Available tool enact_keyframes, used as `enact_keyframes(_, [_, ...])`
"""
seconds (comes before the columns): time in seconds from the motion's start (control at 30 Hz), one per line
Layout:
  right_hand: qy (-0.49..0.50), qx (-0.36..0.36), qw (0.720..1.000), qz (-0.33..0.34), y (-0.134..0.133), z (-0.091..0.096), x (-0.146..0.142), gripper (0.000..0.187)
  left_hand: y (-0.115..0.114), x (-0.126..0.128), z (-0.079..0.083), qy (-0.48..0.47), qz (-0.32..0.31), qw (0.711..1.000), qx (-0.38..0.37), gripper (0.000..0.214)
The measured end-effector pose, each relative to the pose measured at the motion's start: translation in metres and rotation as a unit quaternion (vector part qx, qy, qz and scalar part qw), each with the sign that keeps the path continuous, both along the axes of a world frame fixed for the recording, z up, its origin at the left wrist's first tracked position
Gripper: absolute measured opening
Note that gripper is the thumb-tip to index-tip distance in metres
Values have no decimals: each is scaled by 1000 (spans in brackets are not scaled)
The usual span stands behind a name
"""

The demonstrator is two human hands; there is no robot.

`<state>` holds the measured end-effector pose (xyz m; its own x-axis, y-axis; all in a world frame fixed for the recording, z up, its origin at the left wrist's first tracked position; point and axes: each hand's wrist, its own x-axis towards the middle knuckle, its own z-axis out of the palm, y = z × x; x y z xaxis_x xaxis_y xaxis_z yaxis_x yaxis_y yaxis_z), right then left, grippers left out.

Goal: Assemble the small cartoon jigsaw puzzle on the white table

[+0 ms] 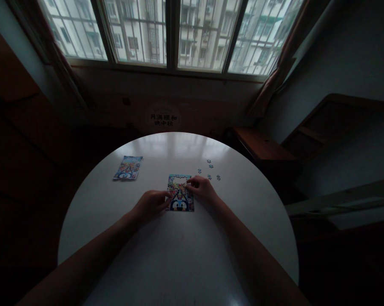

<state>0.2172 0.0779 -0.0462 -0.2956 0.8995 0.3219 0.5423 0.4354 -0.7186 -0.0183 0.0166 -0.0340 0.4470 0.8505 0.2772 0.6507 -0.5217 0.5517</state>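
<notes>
A nearly filled jigsaw puzzle (pixel 180 193) with a colourful cartoon picture lies flat on the round white table (pixel 185 250). A white gap shows near its top edge, and a blue cartoon face is at its bottom. My left hand (pixel 152 201) grips the puzzle's left edge with thumb and fingers. Over the upper right of the puzzle, my right hand (pixel 203 188) is closed in a pinch on a small puzzle piece (pixel 187 184), mostly hidden by the fingertips. Several loose puzzle pieces (pixel 211 166) lie just beyond my right hand.
A printed packet (pixel 128 168) with a similar picture lies at the table's left. Behind the table are a cardboard box (pixel 198 112) and barred windows (pixel 172 38). A brown wooden stool or bench (pixel 263 144) stands off the right far edge.
</notes>
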Motion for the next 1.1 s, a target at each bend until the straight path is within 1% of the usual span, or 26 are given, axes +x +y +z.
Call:
enact_keyframes(0.37, [1,-3,1000,1,-3,2,-1,15,1,-1,2,5,-11,1000,1,21])
enact_keyframes(0.5, [-7,-3,1000,-1,-2,3,-1,16,0,-1,1,7,-6,1000,0,22])
enact_keyframes(0.67, [-19,14,1000,12,-4,3,-1,11,0,-1,-1,16,-8,1000,-1,23])
enact_keyframes(0.9, [-55,6,998,21,-5,4,-3,17,1,-1,-3,11,-6,1000,5,22])
enact_keyframes(1.1, [-59,14,998,23,-6,4,-4,18,1,-1,-4,10,-9,1000,10,22])
